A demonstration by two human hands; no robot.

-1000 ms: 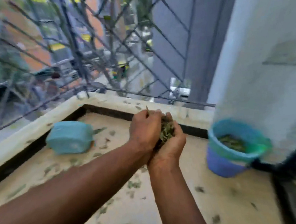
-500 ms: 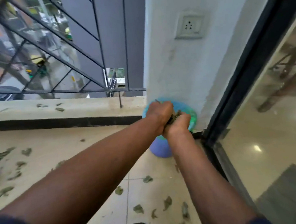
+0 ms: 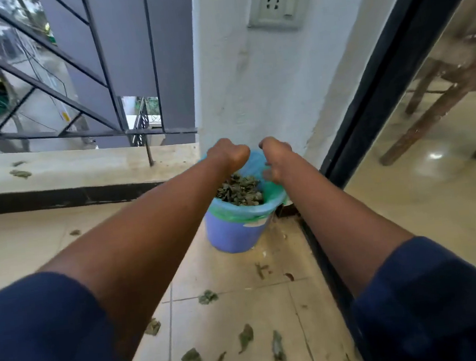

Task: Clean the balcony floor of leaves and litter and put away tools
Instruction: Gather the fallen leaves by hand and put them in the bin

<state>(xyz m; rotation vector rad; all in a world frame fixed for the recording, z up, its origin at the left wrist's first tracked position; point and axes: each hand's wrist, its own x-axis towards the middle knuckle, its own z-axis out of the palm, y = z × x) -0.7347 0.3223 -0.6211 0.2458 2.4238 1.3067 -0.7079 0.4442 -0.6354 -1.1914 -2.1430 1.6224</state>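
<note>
Beneath us spreads the beige tiled balcony floor [image 3: 230, 320], running up to a pale concrete ledge [image 3: 84, 166] topped by a dark metal railing [image 3: 52, 136]. A white plastered wall [image 3: 251, 91] rises ahead, and a black-framed glass sliding door [image 3: 394, 63] stands on our right. Our forearms reach forward out of navy sleeves [image 3: 42, 330].

In the corner where wall and door frame meet stands a round blue plastic bucket [image 3: 233, 234] lined with a green bin bag [image 3: 242, 210], upright on the tiles. Both our hands hover over its mouth, apart from each other. Our left hand [image 3: 228, 155] is bent downwards with its fingers hidden behind it, so we cannot tell whether it holds anything. Our right hand [image 3: 275, 159] hangs with loosely curled fingers and grips nothing.

A heap of dry green-brown leaves [image 3: 239, 191] lies inside the bag. Loose dry leaves [image 3: 191, 357] lie scattered on the tiles near us, a few more on the ledge. A white wall socket [image 3: 273, 0] sits high on the wall.
</note>
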